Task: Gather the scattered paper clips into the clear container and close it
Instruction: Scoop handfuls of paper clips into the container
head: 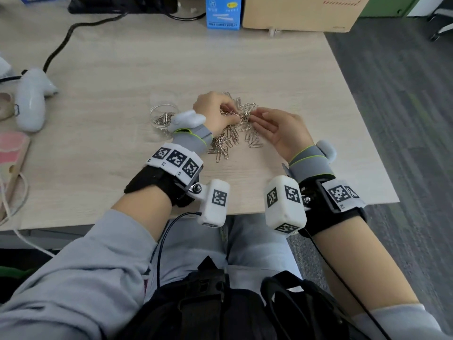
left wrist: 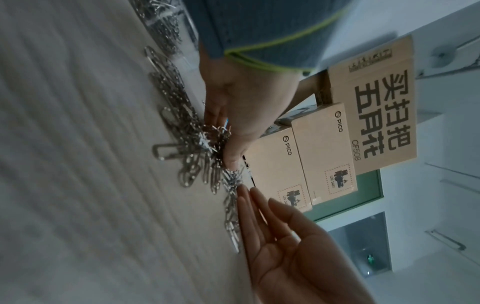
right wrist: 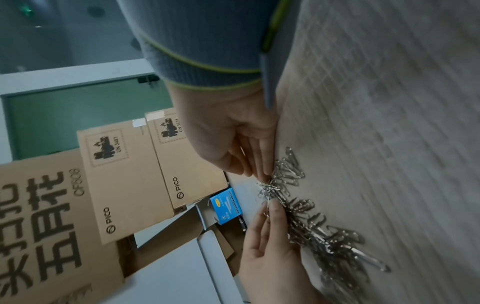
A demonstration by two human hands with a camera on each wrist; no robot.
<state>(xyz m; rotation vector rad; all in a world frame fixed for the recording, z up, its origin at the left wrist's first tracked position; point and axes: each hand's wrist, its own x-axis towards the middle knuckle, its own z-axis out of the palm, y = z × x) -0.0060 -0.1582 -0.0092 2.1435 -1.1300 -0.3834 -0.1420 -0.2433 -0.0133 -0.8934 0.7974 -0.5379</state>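
Paper clips (head: 235,133) lie every which way on the desk (head: 269,69); left hand (head: 215,111) pinches a bunch, right hand (head: 282,133) flat-fingered alongside.

The head view is bright and evenly lit, with soft, faint shadows under the wrists on the worktop (head: 269,57), whose edges bow with wide-angle distortion. Both wrist views are dimmer, bluish and grainy. The worktop grain smears with blur at the left of the left wrist view and the right of the right wrist view.
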